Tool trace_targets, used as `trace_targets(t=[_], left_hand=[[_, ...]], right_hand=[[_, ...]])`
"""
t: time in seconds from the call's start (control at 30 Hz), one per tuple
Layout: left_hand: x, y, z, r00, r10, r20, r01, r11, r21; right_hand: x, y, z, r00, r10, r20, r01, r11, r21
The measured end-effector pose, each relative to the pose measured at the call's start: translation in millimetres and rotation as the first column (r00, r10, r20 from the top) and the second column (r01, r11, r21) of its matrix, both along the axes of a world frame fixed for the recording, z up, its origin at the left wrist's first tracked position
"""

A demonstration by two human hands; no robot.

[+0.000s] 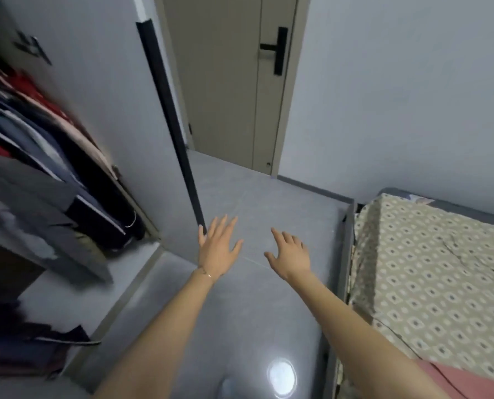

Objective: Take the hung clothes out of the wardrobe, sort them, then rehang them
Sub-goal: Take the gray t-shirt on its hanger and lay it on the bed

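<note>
— What are the surfaces like?

— The floor (248, 318) is smooth grey tile, glossy enough to carry a round glare (281, 377). On the right, the bed (430, 269) wears a matte beige cover printed with small diamond shapes, and a pink cloth (464, 381) lies at its near corner. The wardrobe (104, 110) has a flat pale-grey panel edged by a long black strip (168, 119).

— And where are the hung clothes, relative to the fingers?

— The hung clothes (38, 145) are inside the wardrobe at the far left, well apart from both hands. The left hand (217, 249), with a thin bracelet (204, 272) at its wrist, is nearer them; the right hand (290, 256) is nearer the bed. Both hover over the floor, palms down, fingers spread and straight, gripping nothing.

— How do the clothes look?

— Packed tightly and blurred: soft fabrics in red, navy, pale pink and black, with a grey jacket nearest the camera.
</note>
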State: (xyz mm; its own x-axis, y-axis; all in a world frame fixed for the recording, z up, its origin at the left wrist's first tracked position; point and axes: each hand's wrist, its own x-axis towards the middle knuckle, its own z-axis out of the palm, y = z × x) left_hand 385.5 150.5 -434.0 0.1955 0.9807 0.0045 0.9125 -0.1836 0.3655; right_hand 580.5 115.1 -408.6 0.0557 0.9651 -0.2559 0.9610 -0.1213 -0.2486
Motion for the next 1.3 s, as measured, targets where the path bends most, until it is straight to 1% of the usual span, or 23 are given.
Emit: trace_targets(t=[0.23,0.33,0.5,0.63,0.73,0.8,0.9,0.97,1.07,1.13,1.3], left_hand=[[-153.6,-3.5,7.2,0.973,0.223,-0.065,-0.221,0.975,0.036],[-202.6,-12.5,8.3,0.939,0.339,-0.057,-0.338,0.941,0.026],[-269.6,-24.1,14.6,0.878,0.479,-0.030,-0.478,0.878,0.017],[-317.7,-31.9,18.5,0.805,0.592,-0.038,-0.592,0.806,0.011],[-351.1,-33.9,18.7,0.727,0.686,0.006,-0.686,0.727,0.028],[-368.5,-32.6,22.7,0.675,0.738,-0.006,-0.736,0.673,0.069],[-389.6,-24.8,30.7,0.585,0.811,-0.021,-0.810,0.585,0.028],[-405.3,-17.2,34.3,0.539,0.842,-0.015,-0.841,0.539,0.036],[-425.1,-8.4,41.2,0.486,0.874,0.003,-0.873,0.485,0.045],[-437.2,-3.4,45.7,0.455,0.890,0.015,-0.888,0.452,0.082],[-472.8,7.5,57.4,0.407,0.912,0.052,-0.909,0.398,0.126]], right_hand=[[-148.8,39.6,5.3,0.971,0.236,-0.025,-0.235,0.971,0.035],[-199.1,53.9,10.5,0.944,0.331,-0.020,-0.329,0.943,0.050],[-276.6,81.7,19.0,0.877,0.481,-0.010,-0.479,0.875,0.074],[-330.6,104.5,26.2,0.808,0.589,-0.018,-0.585,0.805,0.101],[-367.8,124.5,28.3,0.753,0.658,-0.024,-0.652,0.750,0.111],[-391.7,138.1,30.7,0.714,0.700,-0.024,-0.694,0.711,0.112],[-426.3,159.5,38.7,0.654,0.756,-0.027,-0.747,0.651,0.134],[-448.0,174.3,44.9,0.609,0.793,-0.021,-0.782,0.604,0.156],[-477.6,194.0,53.1,0.552,0.833,-0.013,-0.819,0.546,0.179],[-495.8,205.5,58.6,0.523,0.852,-0.017,-0.831,0.514,0.210],[-538.3,229.9,74.6,0.475,0.879,-0.036,-0.846,0.467,0.258]])
